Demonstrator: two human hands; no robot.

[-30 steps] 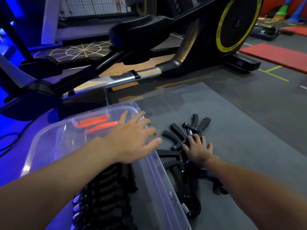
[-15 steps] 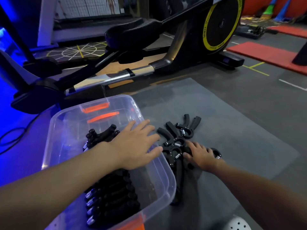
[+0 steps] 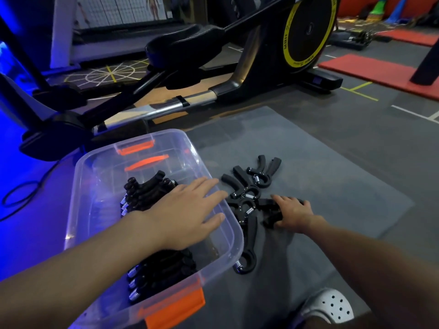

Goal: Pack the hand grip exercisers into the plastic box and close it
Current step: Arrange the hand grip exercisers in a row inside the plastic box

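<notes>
Right now, head view: a look down at a gym floor, both bare forearms reaching forward
Box: a clear rectangular plastic box (image 3: 82,186) sits open-topped on the left edge of a grey rubber floor mat (image 3: 308,162); an orange latch (image 3: 175,307) hangs on its near end
Packed grips: black foam-handled hand grip exercisers (image 3: 147,191) with steel springs lie in rows inside the box, one row beyond the left forearm, a second row (image 3: 164,269) by the near wall
Loose grips: a tangled pile (image 3: 244,198) of the same black exercisers lies on the mat, just beside the box's right wall; one long exerciser (image 3: 248,245) stretches along that wall
Left: the left hand (image 3: 187,212) is palm down over the box's right rim, fingers straight and spread, holding nothing; whether it touches the rim I cannot tell
Right: the right hand (image 3: 293,213) is low on the mat at the pile's right side, fingers curled round one loose exerciser (image 3: 270,218)
Surroundings: a black elliptical trainer (image 3: 306,32) with a yellow-ringed wheel stands behind the mat; red floor mats (image 3: 380,70) lie far right; a white perforated clog (image 3: 330,305) shows at the bottom
</notes>
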